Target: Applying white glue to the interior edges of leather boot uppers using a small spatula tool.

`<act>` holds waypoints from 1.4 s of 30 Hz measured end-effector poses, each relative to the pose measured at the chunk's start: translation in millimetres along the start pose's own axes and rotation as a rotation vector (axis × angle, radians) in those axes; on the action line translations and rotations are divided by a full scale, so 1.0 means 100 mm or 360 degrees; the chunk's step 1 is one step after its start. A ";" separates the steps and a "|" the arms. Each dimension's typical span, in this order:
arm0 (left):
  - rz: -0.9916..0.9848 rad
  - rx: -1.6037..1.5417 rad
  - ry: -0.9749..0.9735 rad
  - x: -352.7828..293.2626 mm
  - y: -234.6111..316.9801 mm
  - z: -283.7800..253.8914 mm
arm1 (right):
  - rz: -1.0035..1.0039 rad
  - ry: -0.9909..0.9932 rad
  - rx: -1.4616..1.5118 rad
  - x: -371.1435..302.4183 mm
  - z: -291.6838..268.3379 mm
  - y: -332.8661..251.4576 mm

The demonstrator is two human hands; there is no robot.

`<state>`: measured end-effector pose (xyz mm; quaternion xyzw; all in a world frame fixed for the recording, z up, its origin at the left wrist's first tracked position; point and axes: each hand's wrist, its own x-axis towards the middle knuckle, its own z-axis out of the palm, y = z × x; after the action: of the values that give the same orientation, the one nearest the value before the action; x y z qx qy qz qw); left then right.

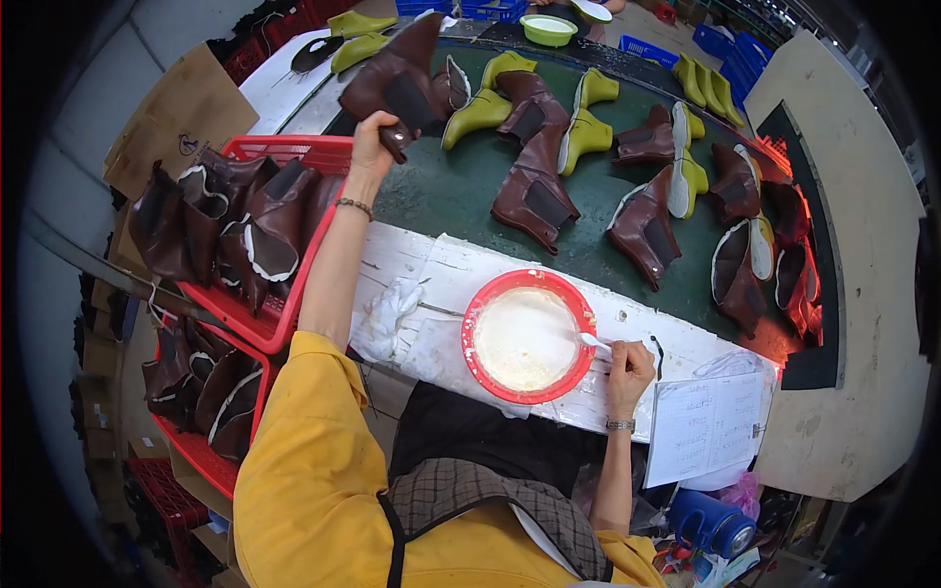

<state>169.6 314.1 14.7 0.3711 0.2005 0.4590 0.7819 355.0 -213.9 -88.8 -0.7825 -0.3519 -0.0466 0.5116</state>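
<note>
Yellow sleeve (304,431) at 8 o'clock; green table (421,196) at 1; brown boot (372,86) at 11, clasped by the left hand (372,147); red bowl (474,367) just off centre toward 4; white tool (593,342) over its rim at 4, pinched by the right hand (630,370)

Red bowl (530,395), its floor hidden under white paste (522,338), sheet (698,431) with writing too small to read
</note>
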 end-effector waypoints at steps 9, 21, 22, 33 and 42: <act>-0.0127 -0.0099 0.0237 -0.07 -0.73 -0.24 | 0.0030 -0.0034 0.0000 0.00 0.00 0.08; -0.0066 0.0280 0.1356 -0.28 -1.36 -0.81 | 0.0040 -0.0039 0.0000 -0.04 0.02 0.16; -0.0016 0.0372 0.1469 -0.28 -1.41 -0.71 | 0.0018 -0.0007 0.0002 -0.05 0.01 0.17; 0.0421 0.1985 0.0478 -0.64 -0.80 -0.93 | -0.0223 0.0077 -0.0018 0.09 0.11 -0.05; -0.0046 0.0493 0.0311 -3.17 -0.24 -0.24 | -0.0407 0.0488 -0.0150 -0.10 -0.06 -0.16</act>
<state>9.6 41.7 -28.1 0.4378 0.3492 0.4451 0.6988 339.6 -220.2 -78.3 -0.7383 -0.3639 -0.2462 0.5118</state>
